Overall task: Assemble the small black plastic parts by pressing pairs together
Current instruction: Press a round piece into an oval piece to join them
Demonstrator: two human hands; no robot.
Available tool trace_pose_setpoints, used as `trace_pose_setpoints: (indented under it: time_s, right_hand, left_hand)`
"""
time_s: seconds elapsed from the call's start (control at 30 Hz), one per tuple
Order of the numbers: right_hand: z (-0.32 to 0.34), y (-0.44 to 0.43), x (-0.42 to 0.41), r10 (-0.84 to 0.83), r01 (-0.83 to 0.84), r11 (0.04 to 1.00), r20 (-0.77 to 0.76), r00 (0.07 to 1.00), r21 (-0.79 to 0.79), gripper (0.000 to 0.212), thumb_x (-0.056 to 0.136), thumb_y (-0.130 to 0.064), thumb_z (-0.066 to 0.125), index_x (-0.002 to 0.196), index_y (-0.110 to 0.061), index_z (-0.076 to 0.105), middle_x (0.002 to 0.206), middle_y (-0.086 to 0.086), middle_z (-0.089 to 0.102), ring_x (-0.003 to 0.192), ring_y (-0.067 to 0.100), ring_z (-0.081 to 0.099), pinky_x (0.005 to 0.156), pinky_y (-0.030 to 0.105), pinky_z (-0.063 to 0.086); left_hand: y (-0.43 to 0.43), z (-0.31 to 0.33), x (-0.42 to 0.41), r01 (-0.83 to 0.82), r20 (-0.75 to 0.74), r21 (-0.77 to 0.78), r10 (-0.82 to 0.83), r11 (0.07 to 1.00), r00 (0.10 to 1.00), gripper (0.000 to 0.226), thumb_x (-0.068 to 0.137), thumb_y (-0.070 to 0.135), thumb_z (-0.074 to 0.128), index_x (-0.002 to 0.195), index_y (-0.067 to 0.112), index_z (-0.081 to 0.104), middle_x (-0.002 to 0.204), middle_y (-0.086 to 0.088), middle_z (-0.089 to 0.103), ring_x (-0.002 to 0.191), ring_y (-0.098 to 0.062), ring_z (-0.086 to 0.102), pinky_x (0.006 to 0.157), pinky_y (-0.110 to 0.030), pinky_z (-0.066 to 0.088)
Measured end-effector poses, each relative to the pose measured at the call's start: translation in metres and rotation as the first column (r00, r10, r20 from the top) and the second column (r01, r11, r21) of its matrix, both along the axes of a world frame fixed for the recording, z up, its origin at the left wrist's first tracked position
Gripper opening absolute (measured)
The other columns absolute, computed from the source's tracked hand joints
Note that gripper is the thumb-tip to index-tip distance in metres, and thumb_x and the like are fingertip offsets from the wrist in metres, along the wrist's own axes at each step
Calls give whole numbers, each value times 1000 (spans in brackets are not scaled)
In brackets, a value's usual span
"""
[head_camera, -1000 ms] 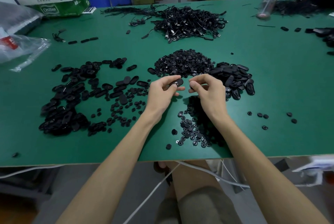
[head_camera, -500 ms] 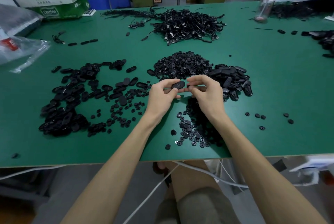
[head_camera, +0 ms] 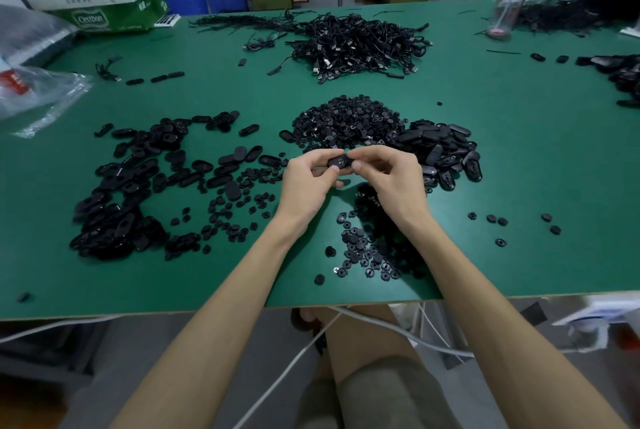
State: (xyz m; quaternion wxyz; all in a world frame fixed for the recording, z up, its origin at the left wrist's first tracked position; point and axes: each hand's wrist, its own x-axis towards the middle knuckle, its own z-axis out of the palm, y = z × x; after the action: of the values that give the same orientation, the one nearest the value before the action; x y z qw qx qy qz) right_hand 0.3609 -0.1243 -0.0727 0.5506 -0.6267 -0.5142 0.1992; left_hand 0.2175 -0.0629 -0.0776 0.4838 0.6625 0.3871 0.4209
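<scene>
A small black oval plastic part [head_camera: 340,162] is held above the green table [head_camera: 519,158] between both hands. My left hand [head_camera: 308,186] pinches its left end with thumb and fingers. My right hand [head_camera: 391,179] pinches its right end, fingertips meeting the left hand's. A heap of small round black parts [head_camera: 349,124] lies just behind the hands. Black oval shells are piled to the right [head_camera: 446,148] and spread widely at the left [head_camera: 131,186]. More round pieces [head_camera: 367,252] lie under my right wrist.
A tangle of black cables [head_camera: 360,44] lies at the far middle. A cardboard box [head_camera: 100,3] and clear plastic bags [head_camera: 38,93] sit at the far left, a bottle [head_camera: 509,3] at the far right. White cords [head_camera: 381,324] hang below the table's near edge.
The two hands have closed together: the right hand's fingertips, apart from the oval part a second ago, now pinch it along with the left hand.
</scene>
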Motion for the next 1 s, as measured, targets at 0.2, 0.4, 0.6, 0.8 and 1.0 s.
trace_pose_setpoints:
  time_s: [0.2, 0.4, 0.6, 0.8, 1.0]
  right_hand:
    - [-1, 2, -1, -12, 17, 998, 97, 995, -55, 16, 99, -15, 68, 109, -18, 79, 105, 1, 73, 98, 14, 67, 91, 30, 53]
    - [1, 0, 0, -28, 29, 999, 49, 998, -23, 10, 95, -8, 70, 101, -13, 74, 93, -6, 73, 85, 7, 65, 80, 19, 51]
    - [1, -1, -2, -25, 25, 1000, 12, 1000, -19, 13, 90, -4, 71, 97, -14, 72, 88, -3, 72, 79, 7, 62, 75, 20, 50]
    - [4, -3, -3, -31, 30, 999, 59, 998, 16, 15, 93, -6, 70, 101, -16, 77, 88, -4, 72, 83, 9, 65, 80, 20, 51]
    - [2, -3, -3, -49, 49, 998, 1, 999, 25, 6, 90, -10, 77, 95, -13, 76, 85, -11, 74, 77, -3, 66, 75, 12, 49]
  left_hand:
    - [1, -1, 0, 3, 7, -1, -3, 1000, 1000, 32, 97, -9, 59, 125, 3, 70, 112, -8, 76, 96, -14, 77, 78, -25, 61]
    - [2, -1, 0, -28, 53, -20, 29, 999, 998, 29, 96, -8, 62, 118, 7, 74, 113, -4, 75, 93, -16, 77, 80, -31, 63]
    - [1, -1, 0, -20, 50, -12, 20, 1000, 999, 24, 96, -4, 64, 114, 6, 75, 109, -5, 75, 93, -14, 77, 75, -25, 61]
    - [1, -1, -2, -43, 97, -19, 44, 999, 994, 17, 96, 1, 68, 109, 6, 77, 100, -6, 77, 91, -13, 76, 74, -25, 61]
    - [0, -2, -3, -22, 133, -42, 27, 999, 991, 14, 96, 2, 69, 108, 4, 76, 98, -8, 79, 93, -18, 78, 74, -26, 61]
